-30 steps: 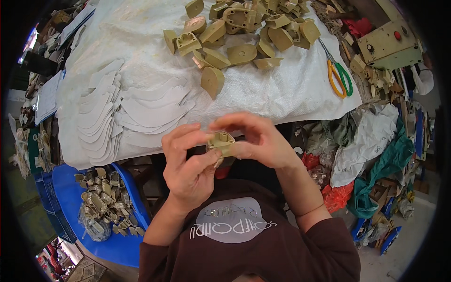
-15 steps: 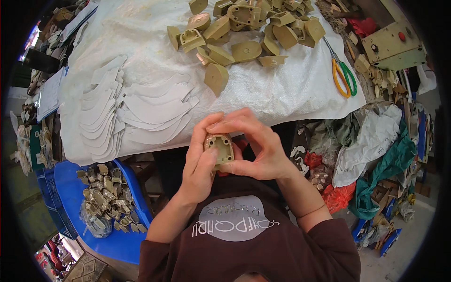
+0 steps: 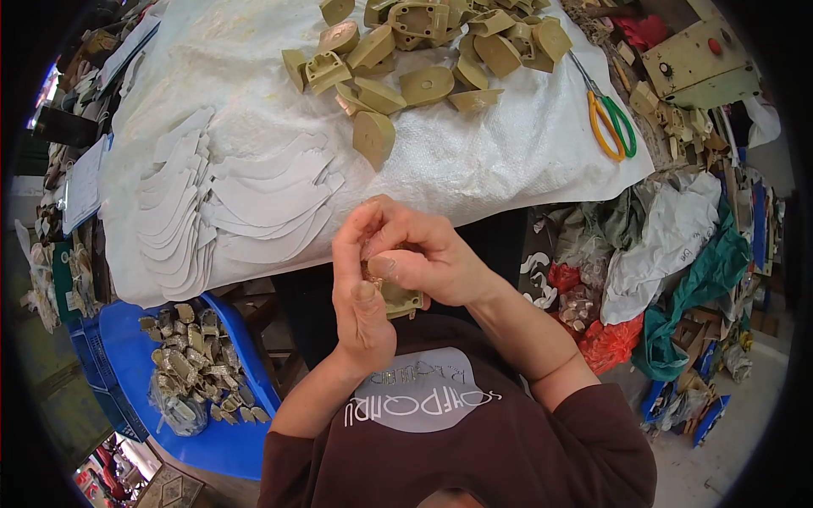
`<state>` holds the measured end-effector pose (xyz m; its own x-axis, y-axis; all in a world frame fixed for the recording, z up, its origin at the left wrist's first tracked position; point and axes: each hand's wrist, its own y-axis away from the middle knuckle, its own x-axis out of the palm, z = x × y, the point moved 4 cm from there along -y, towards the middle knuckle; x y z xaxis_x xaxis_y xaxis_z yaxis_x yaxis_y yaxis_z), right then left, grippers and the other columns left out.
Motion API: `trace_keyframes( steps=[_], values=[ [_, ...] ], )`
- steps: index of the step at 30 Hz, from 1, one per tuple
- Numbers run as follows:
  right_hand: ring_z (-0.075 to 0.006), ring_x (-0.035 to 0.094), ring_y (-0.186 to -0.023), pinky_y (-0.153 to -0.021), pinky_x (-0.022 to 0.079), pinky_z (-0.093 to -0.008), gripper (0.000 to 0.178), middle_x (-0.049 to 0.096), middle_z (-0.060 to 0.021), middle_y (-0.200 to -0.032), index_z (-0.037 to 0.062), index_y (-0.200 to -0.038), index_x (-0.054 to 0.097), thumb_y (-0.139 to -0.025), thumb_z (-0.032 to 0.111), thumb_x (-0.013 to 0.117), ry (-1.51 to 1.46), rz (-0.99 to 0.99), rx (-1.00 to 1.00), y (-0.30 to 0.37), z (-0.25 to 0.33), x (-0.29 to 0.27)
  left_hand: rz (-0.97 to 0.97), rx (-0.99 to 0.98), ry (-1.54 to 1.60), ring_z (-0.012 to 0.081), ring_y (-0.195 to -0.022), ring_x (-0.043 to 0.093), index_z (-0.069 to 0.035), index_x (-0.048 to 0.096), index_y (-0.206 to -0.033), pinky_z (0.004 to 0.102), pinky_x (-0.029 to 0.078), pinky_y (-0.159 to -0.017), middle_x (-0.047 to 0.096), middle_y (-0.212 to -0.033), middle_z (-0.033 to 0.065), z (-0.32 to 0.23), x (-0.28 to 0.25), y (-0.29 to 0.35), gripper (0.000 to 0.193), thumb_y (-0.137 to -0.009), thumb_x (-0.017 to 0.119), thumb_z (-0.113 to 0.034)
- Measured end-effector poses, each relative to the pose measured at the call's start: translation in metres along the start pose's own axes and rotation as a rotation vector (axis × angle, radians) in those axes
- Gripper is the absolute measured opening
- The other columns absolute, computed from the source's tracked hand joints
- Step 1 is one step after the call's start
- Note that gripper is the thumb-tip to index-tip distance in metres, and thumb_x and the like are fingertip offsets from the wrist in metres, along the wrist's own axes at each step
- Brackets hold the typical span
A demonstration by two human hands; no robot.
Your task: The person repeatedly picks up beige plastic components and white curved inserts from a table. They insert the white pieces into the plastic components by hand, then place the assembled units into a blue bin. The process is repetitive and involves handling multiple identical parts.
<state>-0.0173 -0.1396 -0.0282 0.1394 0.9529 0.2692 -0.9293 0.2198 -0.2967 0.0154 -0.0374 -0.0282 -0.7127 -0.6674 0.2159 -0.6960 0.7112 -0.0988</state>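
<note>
Between my two hands, close to my chest, is an olive shoe heel (image 3: 400, 298), its hollow side partly showing and a glittery edge near my fingers. My left hand (image 3: 362, 322) cups it from the left, fingers up along its side. Curled over its far end, my right hand (image 3: 423, 258) presses it with thumb and fingers. The fingers hide most of the heel. Beyond them, a heap of bare olive heels (image 3: 428, 85) lies on the white sheet (image 3: 457, 169). Stacks of curved white pieces (image 3: 271, 195) lie to the left.
On the left, a blue plastic chair (image 3: 224, 449) bears a pile of glittery heels (image 3: 190, 356). Scissors (image 3: 605, 123) with orange and green handles lie at the table's right, near a metal control box (image 3: 699, 63). Crumpled bags (image 3: 656, 245) fill the right side.
My right thumb and fingers have shifted onto the heel's far end, covering more of it. The heel has tipped, so less of its hollow shows. The view has shifted slightly.
</note>
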Motion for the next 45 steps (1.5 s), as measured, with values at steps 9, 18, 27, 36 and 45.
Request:
trace_keyframes(
  steps=[9, 18, 27, 36, 45],
  values=[
    [-0.027, 0.039, -0.121, -0.105, 0.028, -0.0368, 0.047, 0.043, -0.0156, -0.131, 0.0016, -0.14, 0.034, -0.098, 0.022, 0.043, 0.056, -0.054, 0.007, 0.025, -0.016, 0.018, -0.191, -0.055, 0.311, 0.0141, -0.098, 0.054, -0.005, 0.027, -0.139, 0.0292, 0.045, -0.086, 0.054, -0.104, 0.0079, 0.0, -0.012, -0.009, 0.05, -0.097, 0.038, -0.032],
    [-0.0209, 0.05, -0.102, -0.09, 0.039, -0.0314, 0.037, 0.047, -0.0129, -0.118, 0.0002, -0.129, 0.045, -0.099, 0.021, 0.041, 0.223, -0.147, -0.116, 0.022, -0.007, 0.013, -0.116, -0.017, 0.247, 0.0167, -0.098, 0.054, -0.008, 0.021, -0.142, 0.0308, 0.044, -0.085, 0.052, -0.108, 0.0087, 0.008, -0.005, -0.004, 0.06, -0.097, 0.039, -0.043],
    [-0.0173, 0.052, -0.07, -0.061, 0.044, -0.0316, 0.054, 0.053, -0.0095, -0.087, 0.001, -0.116, 0.053, -0.085, 0.044, 0.062, 0.65, -0.177, -0.036, 0.008, 0.015, -0.01, -0.08, -0.131, -0.05, 0.0241, -0.092, 0.058, -0.005, 0.006, -0.145, 0.0352, 0.048, -0.079, 0.054, -0.109, 0.016, -0.002, -0.012, -0.008, 0.086, -0.09, 0.039, -0.062],
    [-0.0171, 0.055, -0.066, -0.063, 0.046, -0.0299, 0.024, 0.055, -0.0068, -0.076, -0.0012, -0.101, 0.059, -0.087, 0.018, 0.062, 0.515, -0.163, -0.176, 0.007, 0.025, -0.013, 0.081, -0.056, -0.204, 0.0184, -0.09, 0.06, 0.003, 0.034, -0.133, 0.0301, 0.049, -0.075, 0.055, -0.11, 0.0162, 0.002, -0.025, -0.001, 0.069, -0.076, 0.071, -0.006],
    [-0.0052, 0.049, -0.066, -0.059, 0.042, -0.0217, 0.017, 0.056, 0.0014, -0.075, 0.0022, -0.086, 0.06, -0.092, 0.018, 0.056, -0.051, -0.077, 0.361, 0.012, 0.0, -0.033, 0.123, 0.229, -0.603, 0.0161, -0.074, 0.057, -0.003, 0.056, -0.112, 0.0238, 0.049, -0.059, 0.053, -0.087, 0.0074, -0.024, -0.023, -0.011, 0.057, -0.06, 0.074, 0.009]
  ],
)
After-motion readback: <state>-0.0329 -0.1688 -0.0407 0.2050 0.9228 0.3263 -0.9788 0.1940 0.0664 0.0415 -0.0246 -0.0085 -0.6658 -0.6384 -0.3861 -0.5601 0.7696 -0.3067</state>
